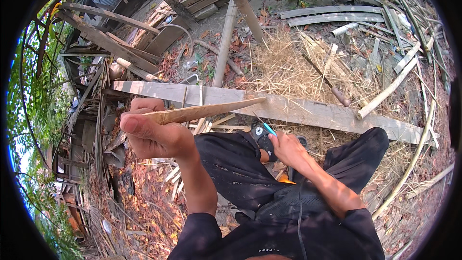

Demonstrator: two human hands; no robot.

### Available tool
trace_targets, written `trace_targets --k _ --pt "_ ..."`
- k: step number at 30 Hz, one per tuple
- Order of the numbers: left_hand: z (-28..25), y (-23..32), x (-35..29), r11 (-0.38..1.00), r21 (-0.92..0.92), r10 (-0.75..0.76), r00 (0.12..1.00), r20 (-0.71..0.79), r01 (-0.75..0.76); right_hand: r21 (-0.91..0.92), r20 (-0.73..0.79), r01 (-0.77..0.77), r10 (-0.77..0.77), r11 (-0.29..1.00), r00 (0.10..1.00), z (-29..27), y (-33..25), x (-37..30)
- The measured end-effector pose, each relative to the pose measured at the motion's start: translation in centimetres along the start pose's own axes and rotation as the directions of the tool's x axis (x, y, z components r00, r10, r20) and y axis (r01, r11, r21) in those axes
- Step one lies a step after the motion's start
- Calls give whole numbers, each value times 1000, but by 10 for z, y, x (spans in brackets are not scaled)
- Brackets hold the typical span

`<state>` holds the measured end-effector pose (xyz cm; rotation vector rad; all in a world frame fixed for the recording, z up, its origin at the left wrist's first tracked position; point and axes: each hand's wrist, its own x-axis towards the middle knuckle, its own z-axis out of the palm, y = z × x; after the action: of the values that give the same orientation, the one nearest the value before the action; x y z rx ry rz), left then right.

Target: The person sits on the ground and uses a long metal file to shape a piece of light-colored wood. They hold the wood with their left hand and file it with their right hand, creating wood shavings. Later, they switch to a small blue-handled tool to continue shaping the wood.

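Observation:
My left hand (156,135) is raised at the left, its fingers wrapped round the thick end of a pale carved wooden piece (207,110). The piece points to the right and tapers to a narrow tip above the plank. Lower down, close to my crossed legs, my right hand (289,150) grips a small knife (268,128) by its turquoise handle. Its thin blade points up and left, apart from the wood. A long grey plank (308,111) lies across in front of me, partly behind the carved piece.
Beyond the plank is a heap of straw-like shavings (276,62). A long-bladed knife with a brown handle (340,96) lies there. Peeled poles (390,81) and strips (332,18) are at the right. Timber beams (108,41) stand at the left, above dry leaves (144,197).

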<state>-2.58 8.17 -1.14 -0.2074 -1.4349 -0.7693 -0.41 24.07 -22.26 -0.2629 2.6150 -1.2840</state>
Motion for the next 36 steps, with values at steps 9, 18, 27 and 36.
trace_targets --k 9,18,27,36 --pt "4 3 -2 994 99 -33 993 -110 44 381 -179 407 -366 830 913 -79 -117 -37" --pt "7 -3 -3 997 64 -30 983 -181 43 192 -169 270 -239 944 956 -8 -66 4" --pt "3 -4 -2 994 93 -37 983 -181 54 232 -84 198 -183 952 979 -23 -57 6" --pt "-8 -14 0 989 130 -40 982 -187 65 -24 -89 43 -45 999 995 36 21 44"
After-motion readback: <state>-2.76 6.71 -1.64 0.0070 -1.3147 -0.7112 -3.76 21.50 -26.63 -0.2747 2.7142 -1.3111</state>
